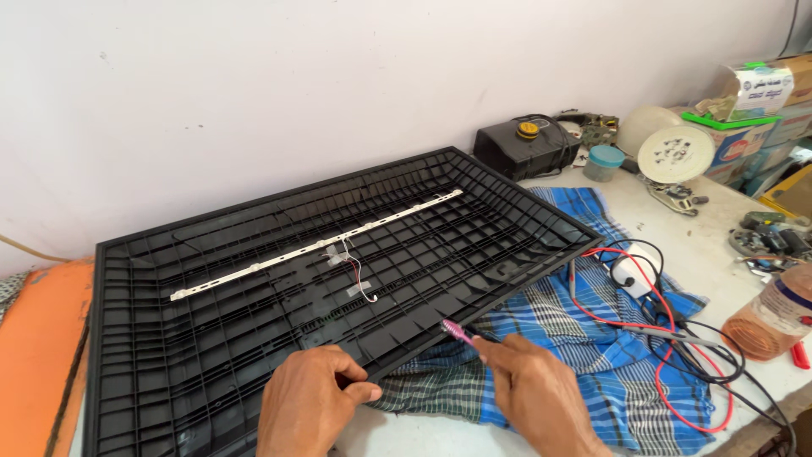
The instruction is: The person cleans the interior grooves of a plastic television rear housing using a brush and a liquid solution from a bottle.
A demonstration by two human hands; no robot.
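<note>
We see the left hand (309, 402) gripping the near edge of the black panel (254, 279), while the right hand (533, 393) holds a pink toothbrush (458, 331) over the blue checked cloth (584, 338).

We see a blue plaid cloth (592, 338) spread on the bench (702, 245), with tangled red and black wires (668, 338) lying across it. At the back: black box with yellow knob (526, 145), small teal-lidded jar (604, 162), round white disc (675, 154), stacked cardboard boxes (761, 110). Far right edge, a plastic bottle (774, 315).
</note>
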